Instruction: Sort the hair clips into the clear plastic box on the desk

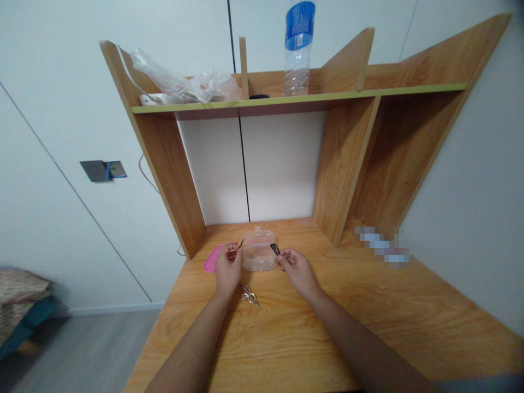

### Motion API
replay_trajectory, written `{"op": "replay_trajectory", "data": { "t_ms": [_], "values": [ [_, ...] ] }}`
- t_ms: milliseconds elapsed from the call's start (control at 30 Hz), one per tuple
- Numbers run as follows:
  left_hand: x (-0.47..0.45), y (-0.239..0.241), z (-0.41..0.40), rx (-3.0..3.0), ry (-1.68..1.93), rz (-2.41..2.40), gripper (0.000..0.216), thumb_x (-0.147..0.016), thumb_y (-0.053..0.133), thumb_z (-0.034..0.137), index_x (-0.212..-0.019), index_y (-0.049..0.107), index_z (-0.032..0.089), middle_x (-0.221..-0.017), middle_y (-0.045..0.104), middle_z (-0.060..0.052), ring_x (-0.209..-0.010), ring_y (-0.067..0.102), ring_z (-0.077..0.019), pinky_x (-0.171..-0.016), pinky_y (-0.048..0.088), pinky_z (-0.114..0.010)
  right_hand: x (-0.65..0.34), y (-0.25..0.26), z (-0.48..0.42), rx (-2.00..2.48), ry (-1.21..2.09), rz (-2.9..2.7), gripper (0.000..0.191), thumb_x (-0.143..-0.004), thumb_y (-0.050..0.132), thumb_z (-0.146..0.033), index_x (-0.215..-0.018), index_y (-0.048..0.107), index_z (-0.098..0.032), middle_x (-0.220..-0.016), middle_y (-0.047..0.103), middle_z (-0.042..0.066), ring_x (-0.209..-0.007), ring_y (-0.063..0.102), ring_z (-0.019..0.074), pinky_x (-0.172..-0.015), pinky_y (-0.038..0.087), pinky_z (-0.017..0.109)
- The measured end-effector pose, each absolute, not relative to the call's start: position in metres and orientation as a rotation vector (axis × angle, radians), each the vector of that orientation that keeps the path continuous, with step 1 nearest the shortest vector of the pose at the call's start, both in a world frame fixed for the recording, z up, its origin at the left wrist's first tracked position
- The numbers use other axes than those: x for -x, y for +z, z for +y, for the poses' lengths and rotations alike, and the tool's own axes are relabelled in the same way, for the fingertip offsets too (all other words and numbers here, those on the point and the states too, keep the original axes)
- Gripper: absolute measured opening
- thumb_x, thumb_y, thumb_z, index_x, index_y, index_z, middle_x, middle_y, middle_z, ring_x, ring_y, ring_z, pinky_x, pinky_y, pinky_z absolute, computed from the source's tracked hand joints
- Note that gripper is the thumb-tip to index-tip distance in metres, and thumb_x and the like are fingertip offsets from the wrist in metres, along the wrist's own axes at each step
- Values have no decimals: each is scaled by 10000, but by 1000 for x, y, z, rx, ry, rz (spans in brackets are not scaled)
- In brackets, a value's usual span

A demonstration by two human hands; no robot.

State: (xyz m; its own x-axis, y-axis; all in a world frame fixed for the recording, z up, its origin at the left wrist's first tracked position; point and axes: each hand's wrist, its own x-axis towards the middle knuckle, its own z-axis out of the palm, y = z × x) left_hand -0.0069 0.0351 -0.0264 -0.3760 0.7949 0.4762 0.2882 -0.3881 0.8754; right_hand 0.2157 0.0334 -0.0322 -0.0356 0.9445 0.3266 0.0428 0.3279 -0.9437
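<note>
A clear plastic box (260, 261) sits open on the desk, its lid tipped back behind it. My right hand (295, 266) pinches a black hair clip (274, 249) by its lower end, at the box's right edge. To the left of the box, my left hand (228, 268) is closed on a thin dark hair clip (241, 243), whose tip sticks out above the fingers. Partly behind that hand lies a pink tray (210, 258). A shiny metal hair claw (249, 295) rests on the desk between my forearms.
A wooden shelf unit (344, 164) stands at the back of the desk (282, 344). Its upper shelf holds a plastic bottle (298, 49) and a crumpled plastic bag (192, 82). A blurred-out item (382, 244) lies at the right. An opened wall socket (103, 171) shows at the left.
</note>
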Motion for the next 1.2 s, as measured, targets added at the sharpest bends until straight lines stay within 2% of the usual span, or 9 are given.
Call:
{"op": "replay_trajectory", "data": {
  "t_ms": [233,433,533,733,933,1200],
  "values": [
    [8,-26,36,-1494,1837,1454,169,-844,696,324,-864,694,157,-1032,712,-97,-899,687,-197,-809,546,-317,-215,-30,33,989,985,-1323,400,-766,730,-575,-861,660,-192,-797,730,44,-722,672,196,-568,488,252],
    [7,-19,30,-1484,1868,1443,216,-842,714,373,-899,700,165,-791,686,-32,-716,631,-171,-698,510,-288,-218,-22,36,1004,1028,-1219,469,-687,774,-616,-835,677,-182,-625,677,25,-512,577,160,-427,365,236],
    [4,-17,29,-1478,1859,1390,238,-851,706,383,-931,690,160,-797,692,-40,-720,636,-168,-695,508,-289,-218,-19,34,1003,1050,-1182,492,-662,799,-618,-841,688,-173,-584,658,21,-462,540,144,-403,336,233],
    [-3,-15,26,-1503,1809,1252,365,-806,761,321,-1090,591,168,-754,714,-18,-691,660,-150,-693,510,-269,-216,-16,31,1001,1045,-1155,505,-621,825,-628,-815,701,-180,-614,684,34,-492,570,154,-410,368,239],
    [-6,-12,20,-1548,1761,1231,273,-798,771,316,-967,615,169,-710,720,-21,-647,656,-149,-661,493,-265,-214,-18,33,1010,1045,-1152,507,-598,835,-624,-805,708,-179,-643,701,38,-501,575,151,-424,396,241],
    [-6,-15,22,-1599,1772,1255,248,-802,764,350,-924,650,167,-721,721,-29,-653,672,-161,-640,506,-265,-215,-17,32,990,1053,-1178,511,-596,837,-631,-791,700,-179,-652,708,43,-509,594,157,-439,435,253]
  ]
}}
